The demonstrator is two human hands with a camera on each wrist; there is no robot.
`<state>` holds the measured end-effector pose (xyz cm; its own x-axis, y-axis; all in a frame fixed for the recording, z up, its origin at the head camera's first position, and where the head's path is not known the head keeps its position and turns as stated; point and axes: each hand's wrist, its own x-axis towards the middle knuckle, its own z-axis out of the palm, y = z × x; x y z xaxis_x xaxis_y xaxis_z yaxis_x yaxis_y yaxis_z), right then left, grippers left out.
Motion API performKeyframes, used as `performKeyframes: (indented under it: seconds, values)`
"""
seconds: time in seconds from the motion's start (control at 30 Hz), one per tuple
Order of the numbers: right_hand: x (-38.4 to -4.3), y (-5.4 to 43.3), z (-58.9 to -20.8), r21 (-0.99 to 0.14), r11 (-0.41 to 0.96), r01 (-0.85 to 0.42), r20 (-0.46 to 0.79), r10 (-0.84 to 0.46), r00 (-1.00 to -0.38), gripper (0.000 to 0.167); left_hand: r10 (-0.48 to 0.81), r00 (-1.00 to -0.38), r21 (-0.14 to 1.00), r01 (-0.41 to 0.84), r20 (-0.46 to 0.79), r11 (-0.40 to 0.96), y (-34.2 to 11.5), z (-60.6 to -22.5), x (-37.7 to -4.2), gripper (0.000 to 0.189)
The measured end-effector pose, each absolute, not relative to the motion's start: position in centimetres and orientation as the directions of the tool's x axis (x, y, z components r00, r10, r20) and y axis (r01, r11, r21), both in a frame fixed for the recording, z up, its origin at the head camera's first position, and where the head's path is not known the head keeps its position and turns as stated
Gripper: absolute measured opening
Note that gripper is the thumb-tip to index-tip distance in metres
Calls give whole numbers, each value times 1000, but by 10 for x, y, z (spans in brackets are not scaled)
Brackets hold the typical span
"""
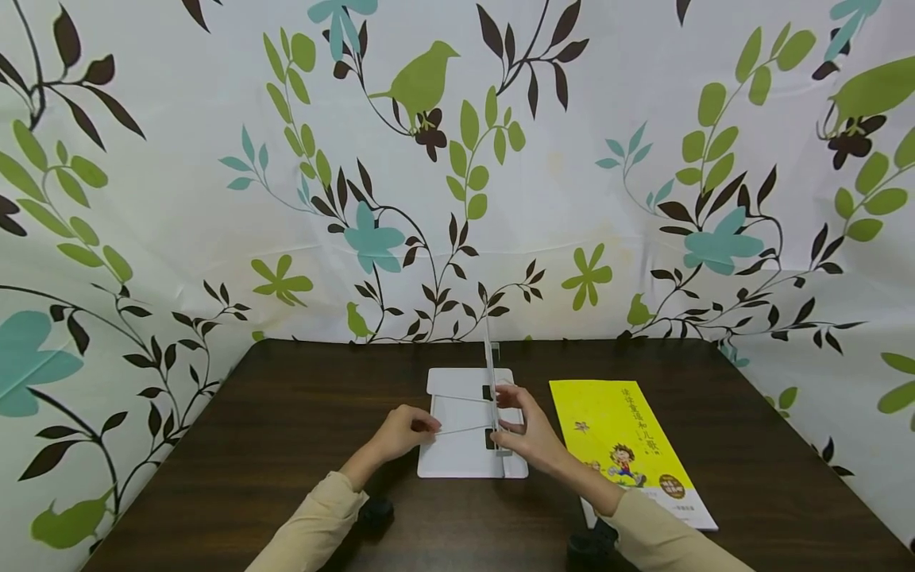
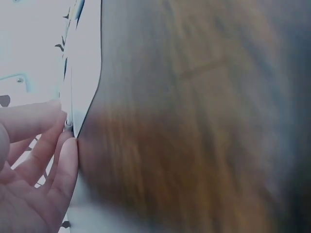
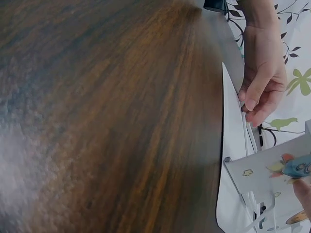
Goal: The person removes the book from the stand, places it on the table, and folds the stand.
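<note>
A white folding book stand (image 1: 457,457) lies on the dark table, its base flat and a thin panel (image 1: 491,373) standing up from it, nearly edge-on in the head view. Cartoon pictures show on that panel in the right wrist view. My left hand (image 1: 403,433) pinches the end of the stand's metal wire support (image 1: 465,430), which stretches across the base to the panel. With fingers and thumb spread along the panel's right side, my right hand (image 1: 529,429) holds it upright. Only a fingertip (image 3: 303,196) of that hand shows in the right wrist view.
A yellow children's book (image 1: 608,429) lies right of the stand, partly under the right forearm. The dark wooden table (image 1: 300,397) runs back to a wall covering (image 1: 543,175) with printed leaves and birds. Dark wrist devices (image 1: 375,512) sit near both sleeves.
</note>
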<state>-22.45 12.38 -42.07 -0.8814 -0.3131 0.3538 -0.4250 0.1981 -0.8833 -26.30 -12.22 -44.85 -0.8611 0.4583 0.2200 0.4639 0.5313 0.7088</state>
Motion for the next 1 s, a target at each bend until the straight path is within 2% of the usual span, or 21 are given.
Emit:
performKeyframes:
  seconds: [0.43, 0.6, 0.77, 1.0]
  values:
    - [-220, 108, -423, -891, 251, -378, 325, -226, -918, 51, 466, -867, 761, 421, 177, 494, -136, -433, -248, 21]
    - [-220, 99, -421, -896, 282, -342, 295, -198, -935, 50, 430, -871, 810, 422, 237, 408, -138, -419, -243, 28]
    - [-219, 94, -421, -860, 352, -370, 317, -201, -927, 49, 391, -882, 871, 392, 263, 298, -138, -402, -236, 42]
    - [-218, 90, -420, -804, 440, -400, 335, -220, -916, 52, 376, -878, 901, 388, 298, 192, -129, -375, -223, 61]
